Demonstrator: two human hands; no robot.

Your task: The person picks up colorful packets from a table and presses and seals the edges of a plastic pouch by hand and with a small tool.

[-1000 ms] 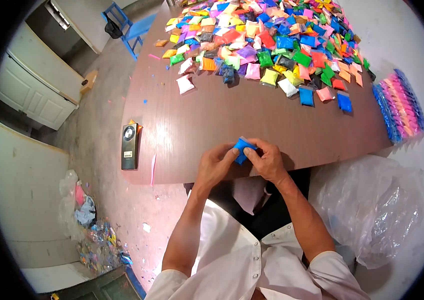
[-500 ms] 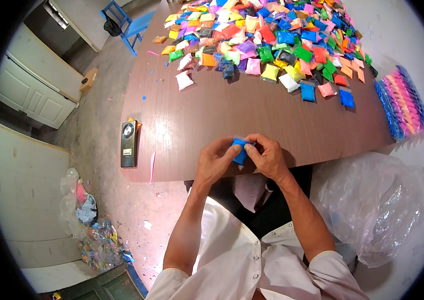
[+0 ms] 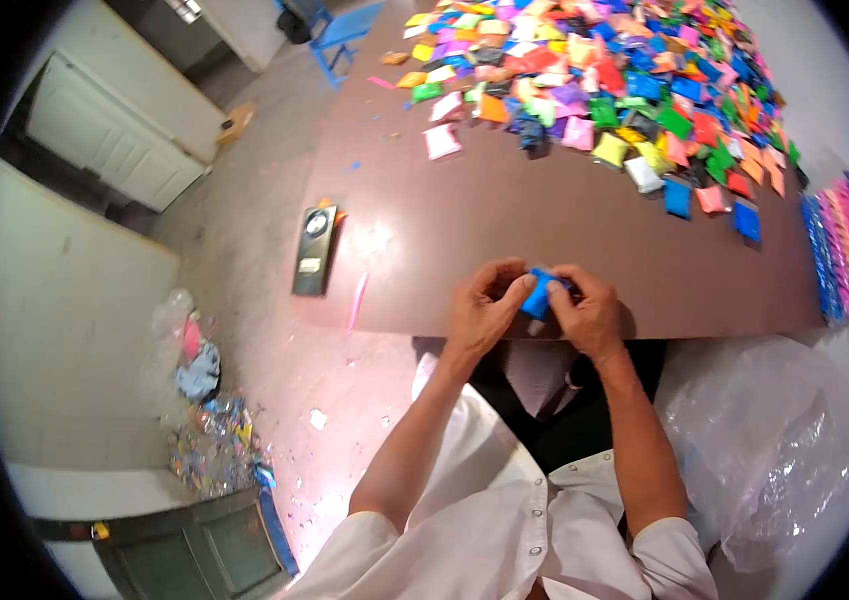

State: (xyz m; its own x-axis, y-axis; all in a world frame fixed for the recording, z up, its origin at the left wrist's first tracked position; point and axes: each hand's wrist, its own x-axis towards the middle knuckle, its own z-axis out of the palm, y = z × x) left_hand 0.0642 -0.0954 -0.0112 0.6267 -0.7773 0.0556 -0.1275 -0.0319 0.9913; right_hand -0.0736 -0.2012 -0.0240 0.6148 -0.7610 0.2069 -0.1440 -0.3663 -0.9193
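A small blue packet (image 3: 539,298), soft and pillow-shaped, is pinched between my two hands above the table's near edge. My left hand (image 3: 486,312) grips its left side with thumb and bent fingers. On the other side, my right hand (image 3: 588,312) has its thumb pressed on the packet and fingers curled behind. Part of the packet is hidden by the fingers. Many similar packets in mixed colours form a heap (image 3: 585,75) at the far side of the brown table (image 3: 435,230).
On the table's left lie a dark phone (image 3: 313,258) and a thin pink strip (image 3: 358,302). A stack of packets in rows (image 3: 845,248) stands at the right edge. Below it is a clear plastic bag (image 3: 765,440). Scraps (image 3: 213,450) litter the floor at left; a blue chair (image 3: 347,38) stands behind.
The camera view has turned, shifting the scene to the right and slightly up. Both hands still hold the blue packet, and the left fingers have shifted a little on it.
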